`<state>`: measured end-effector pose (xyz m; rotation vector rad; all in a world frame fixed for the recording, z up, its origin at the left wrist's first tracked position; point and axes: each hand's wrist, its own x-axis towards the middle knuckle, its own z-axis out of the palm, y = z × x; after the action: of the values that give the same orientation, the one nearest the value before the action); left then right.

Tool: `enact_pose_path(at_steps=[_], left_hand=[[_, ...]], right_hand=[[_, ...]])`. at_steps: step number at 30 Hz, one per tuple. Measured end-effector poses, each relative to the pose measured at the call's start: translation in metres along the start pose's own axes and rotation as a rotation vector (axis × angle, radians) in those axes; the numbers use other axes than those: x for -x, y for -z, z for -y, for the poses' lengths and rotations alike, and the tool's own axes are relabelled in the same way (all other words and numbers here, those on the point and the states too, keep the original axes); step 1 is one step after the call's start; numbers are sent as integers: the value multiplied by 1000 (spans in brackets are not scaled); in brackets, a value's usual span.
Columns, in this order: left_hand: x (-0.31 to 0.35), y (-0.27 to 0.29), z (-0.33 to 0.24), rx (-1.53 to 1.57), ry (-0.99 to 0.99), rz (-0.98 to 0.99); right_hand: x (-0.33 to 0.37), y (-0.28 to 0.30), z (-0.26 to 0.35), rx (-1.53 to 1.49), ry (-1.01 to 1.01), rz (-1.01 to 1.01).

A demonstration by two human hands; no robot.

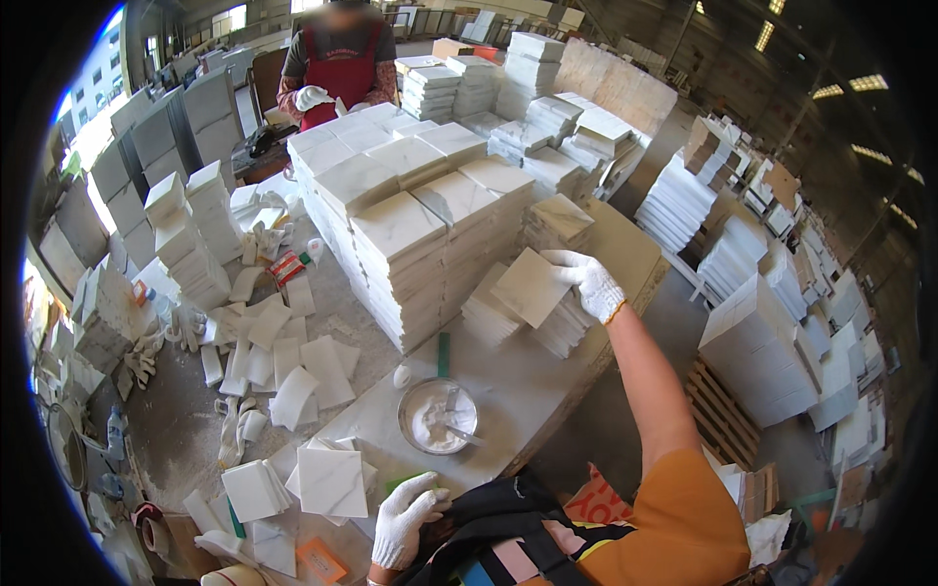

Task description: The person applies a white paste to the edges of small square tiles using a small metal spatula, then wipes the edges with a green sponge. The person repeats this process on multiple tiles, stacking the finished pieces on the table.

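Left hand [405, 518] rests empty and loosely curled by the bench edge; right hand [593, 283] pinches a tile [532, 285] tilted over a short stack [567, 327]. Tall stacks [420, 234] stand finished; loose tiles [293, 361] remain.

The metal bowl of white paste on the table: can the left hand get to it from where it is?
Probably yes. The left hand rests at the table's near edge, and the metal bowl sits just beyond it with nothing between them.
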<state>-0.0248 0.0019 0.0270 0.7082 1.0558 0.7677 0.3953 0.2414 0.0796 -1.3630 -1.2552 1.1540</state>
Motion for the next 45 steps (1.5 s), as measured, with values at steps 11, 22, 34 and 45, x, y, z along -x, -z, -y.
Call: enact_pose_path(at_steps=[11, 22, 34, 45], left_hand=[[26, 17, 7, 99, -31, -70], [97, 49, -1, -37, -126, -430], [77, 40, 24, 120, -198, -719], [80, 43, 27, -23, -348, -821]], right_hand=[[-16, -40, 35, 783, -6, -188], [87, -146, 31, 357, -1, 234], [127, -307, -20, 372, 24, 797], [140, -293, -23, 215, -228, 695]])
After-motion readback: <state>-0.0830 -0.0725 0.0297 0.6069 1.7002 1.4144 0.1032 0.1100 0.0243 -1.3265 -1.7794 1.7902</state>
